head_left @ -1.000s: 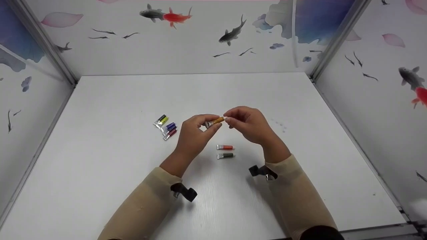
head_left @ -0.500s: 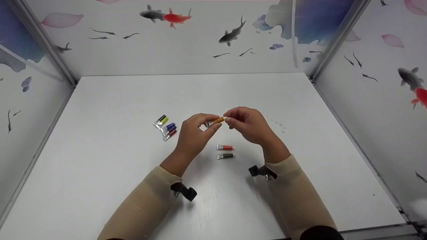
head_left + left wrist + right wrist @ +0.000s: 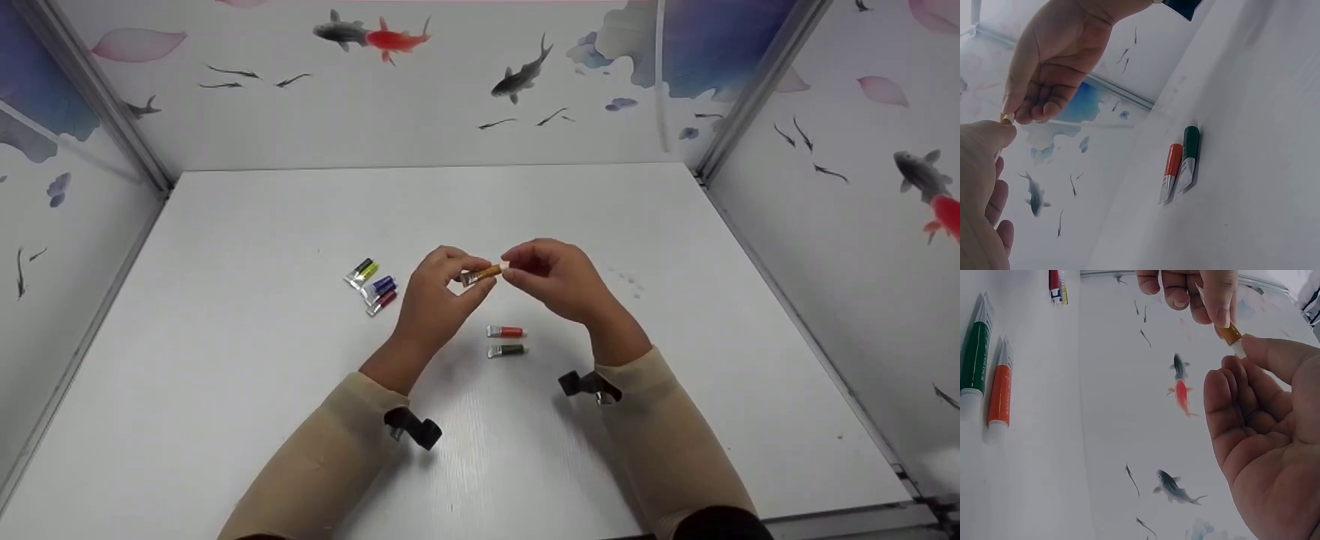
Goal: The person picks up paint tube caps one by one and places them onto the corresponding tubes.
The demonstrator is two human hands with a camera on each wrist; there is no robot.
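Observation:
A small ochre paint tube (image 3: 484,274) with a silver crimped end is held above the table, its white cap (image 3: 1239,349) pointing toward the right. My left hand (image 3: 442,289) pinches the tube's body between thumb and fingers. At the other end, my right hand (image 3: 562,281) has its thumb and a fingertip on the white cap. On the table below the hands lie an orange paint tube (image 3: 506,331) and a dark green paint tube (image 3: 508,350), side by side with their caps to the right.
Left of the hands lies a loose group of several paint tubes: a yellow tube (image 3: 369,271), a blue tube (image 3: 380,286), a red tube (image 3: 382,302) and a dark one. Printed walls (image 3: 420,127) border the white table (image 3: 262,375) at the back and sides.
The right hand's fingers have shifted slightly on the cap, and the left fingers have moved a little on the tube. Both arms stay nearly in place.

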